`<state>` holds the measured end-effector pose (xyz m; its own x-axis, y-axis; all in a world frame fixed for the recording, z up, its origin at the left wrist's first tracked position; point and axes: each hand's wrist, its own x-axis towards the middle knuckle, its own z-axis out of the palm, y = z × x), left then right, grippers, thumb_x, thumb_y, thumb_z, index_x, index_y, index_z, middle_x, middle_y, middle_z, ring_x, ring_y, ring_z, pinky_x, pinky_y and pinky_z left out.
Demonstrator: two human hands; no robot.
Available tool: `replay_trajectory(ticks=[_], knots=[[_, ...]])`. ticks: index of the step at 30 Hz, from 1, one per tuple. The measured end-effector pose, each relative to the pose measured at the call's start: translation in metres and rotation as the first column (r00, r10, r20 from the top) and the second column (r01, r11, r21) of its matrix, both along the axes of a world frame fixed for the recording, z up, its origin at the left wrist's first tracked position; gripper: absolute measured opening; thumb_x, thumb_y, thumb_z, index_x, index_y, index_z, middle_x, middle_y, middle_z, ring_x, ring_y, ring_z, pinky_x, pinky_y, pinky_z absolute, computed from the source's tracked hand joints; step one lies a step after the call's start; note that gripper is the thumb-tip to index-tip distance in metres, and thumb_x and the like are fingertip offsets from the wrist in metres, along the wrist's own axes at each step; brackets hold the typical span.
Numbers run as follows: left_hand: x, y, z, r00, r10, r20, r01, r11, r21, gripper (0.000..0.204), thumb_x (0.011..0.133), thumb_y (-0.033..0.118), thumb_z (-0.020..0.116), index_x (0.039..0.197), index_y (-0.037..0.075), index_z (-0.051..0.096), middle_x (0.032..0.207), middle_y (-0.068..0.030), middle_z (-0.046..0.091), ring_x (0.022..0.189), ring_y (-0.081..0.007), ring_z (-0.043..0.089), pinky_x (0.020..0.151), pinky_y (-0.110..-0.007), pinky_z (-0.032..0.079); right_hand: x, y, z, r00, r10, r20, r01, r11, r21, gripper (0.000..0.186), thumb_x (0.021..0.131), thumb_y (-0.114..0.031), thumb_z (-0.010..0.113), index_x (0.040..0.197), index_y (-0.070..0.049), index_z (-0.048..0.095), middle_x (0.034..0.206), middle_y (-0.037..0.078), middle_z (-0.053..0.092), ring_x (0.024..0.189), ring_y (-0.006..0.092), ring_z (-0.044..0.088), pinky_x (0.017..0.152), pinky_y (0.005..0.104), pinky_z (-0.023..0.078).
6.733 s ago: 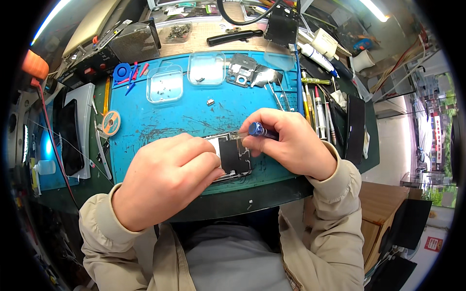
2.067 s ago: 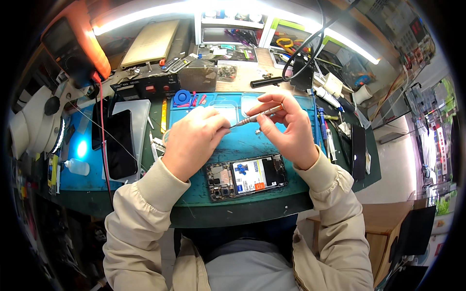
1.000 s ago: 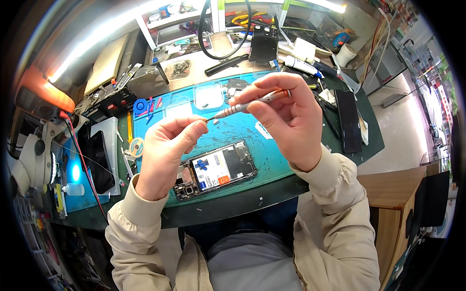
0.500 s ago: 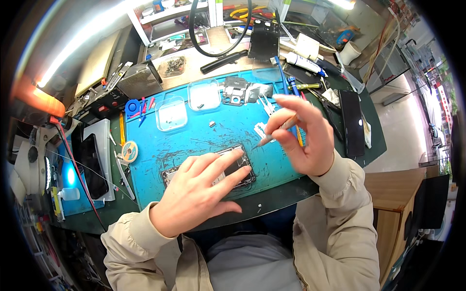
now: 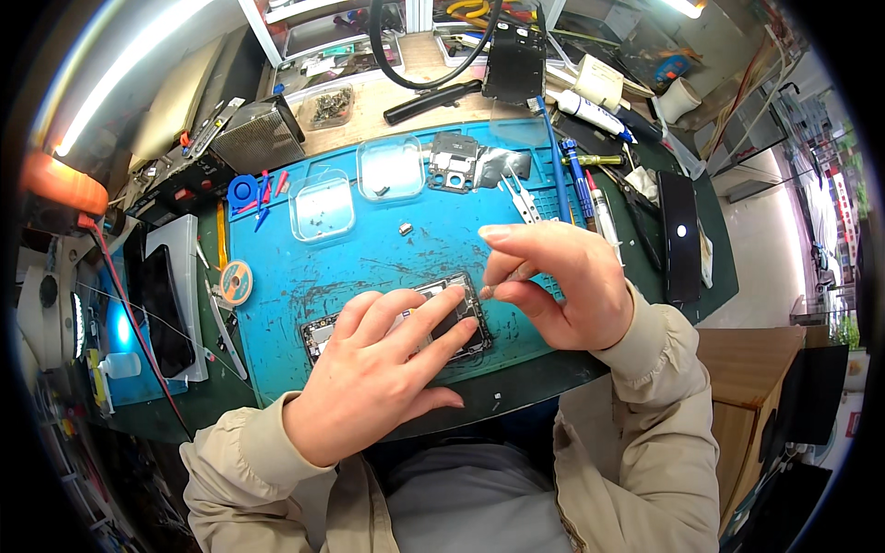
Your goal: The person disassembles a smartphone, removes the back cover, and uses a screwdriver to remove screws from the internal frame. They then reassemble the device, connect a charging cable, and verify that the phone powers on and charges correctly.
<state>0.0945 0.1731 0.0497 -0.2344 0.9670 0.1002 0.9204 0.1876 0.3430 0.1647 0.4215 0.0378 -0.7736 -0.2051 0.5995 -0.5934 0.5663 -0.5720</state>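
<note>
An opened smartphone (image 5: 471,306), its inner parts bare, lies on the blue work mat (image 5: 369,253). My left hand (image 5: 383,369) rests flat across it, fingers spread, hiding its middle. Just right of the phone's far right corner, my right hand (image 5: 562,290) is closed in a pinch. Between thumb and fingers it holds a slim pointed tool with a brownish handle (image 5: 523,272), mostly covered by the fingers. A tiny metal part (image 5: 406,229) lies on the mat beyond the phone.
Two clear plastic boxes (image 5: 390,168) with small parts stand at the mat's far side, beside a phone inner plate (image 5: 454,162). Tweezers (image 5: 522,199), screwdrivers (image 5: 581,180) and a dark phone (image 5: 680,238) lie right. A wire spool (image 5: 236,282) lies left.
My right hand has come down and left with the pointed tool, nearer the phone's corner. The left hand keeps its place on the phone. The view has shifted slightly.
</note>
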Motion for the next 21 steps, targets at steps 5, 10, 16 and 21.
replay_trajectory(ticks=[5,10,16,21], knots=[[0.001,0.000,0.000,0.999,0.007,-0.033,-0.007,1.000,-0.003,0.074,0.070,0.041,0.086,0.136,0.013,0.064,0.155,-0.0061,0.050,0.127,-0.0256,0.052,0.109,-0.044,0.038,-0.007,0.003,0.004,0.990,0.106,-0.094,-0.098,0.992,0.084,0.047,0.087,0.001,0.073,0.133,-0.002,0.063,0.099,0.010,0.074,0.078,0.0254,0.071,0.066,0.0365,0.057],[0.001,0.000,0.001,1.000,0.010,-0.026,-0.011,1.000,-0.006,0.074,0.070,0.042,0.086,0.135,0.013,0.065,0.155,-0.0059,0.050,0.128,-0.0251,0.052,0.109,-0.044,0.038,0.002,0.003,0.014,1.000,0.015,0.026,-0.018,0.991,0.133,0.048,0.085,0.001,0.075,0.132,-0.002,0.065,0.103,0.011,0.075,0.080,0.0273,0.072,0.069,0.0372,0.058],[0.001,0.000,0.001,1.000,0.007,-0.021,-0.008,1.000,-0.011,0.074,0.070,0.042,0.086,0.135,0.013,0.065,0.156,-0.0056,0.050,0.128,-0.0248,0.052,0.109,-0.044,0.037,-0.001,-0.004,0.017,0.995,0.038,0.093,-0.038,0.999,-0.005,0.050,0.090,-0.001,0.075,0.138,-0.002,0.062,0.111,0.015,0.073,0.085,0.0248,0.074,0.073,0.0349,0.060],[0.001,0.000,0.001,1.000,0.007,-0.021,-0.008,1.000,-0.013,0.074,0.071,0.041,0.087,0.136,0.013,0.064,0.155,-0.0056,0.050,0.128,-0.0247,0.052,0.109,-0.045,0.037,0.005,-0.011,0.020,0.990,-0.106,0.097,0.104,0.994,0.030,0.052,0.087,0.003,0.073,0.138,-0.007,0.065,0.091,0.010,0.070,0.079,0.0246,0.071,0.070,0.0348,0.058]])
